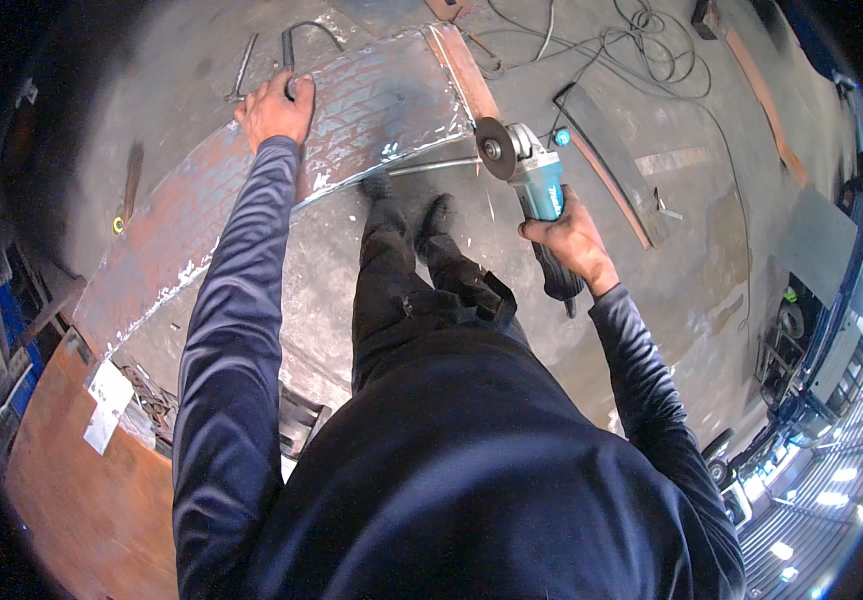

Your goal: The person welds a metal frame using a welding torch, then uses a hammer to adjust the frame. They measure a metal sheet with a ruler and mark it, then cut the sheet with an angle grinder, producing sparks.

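A long, curved metal plate (362, 100), rust-brown with grey patches and pale streaks along its near edge, slants across the view before me. My left hand (277, 110) lies over its far edge, the fingers curled there and the thumb apart. In my right hand (572, 237) is a teal and black angle grinder (539, 190), held by its body. Its dark disc (495, 148) is beside the plate's right end, close to a reddish-brown strip (463, 75); whether they touch, I cannot tell.
Grey cable (652, 50) loops over the concrete floor at the far right. A dark metal bar (607, 165) lies right of the grinder. My shoes (437, 215) are just below the plate. A brown sheet (92, 480) is at the near left, and a tape measure (118, 225) at the left.
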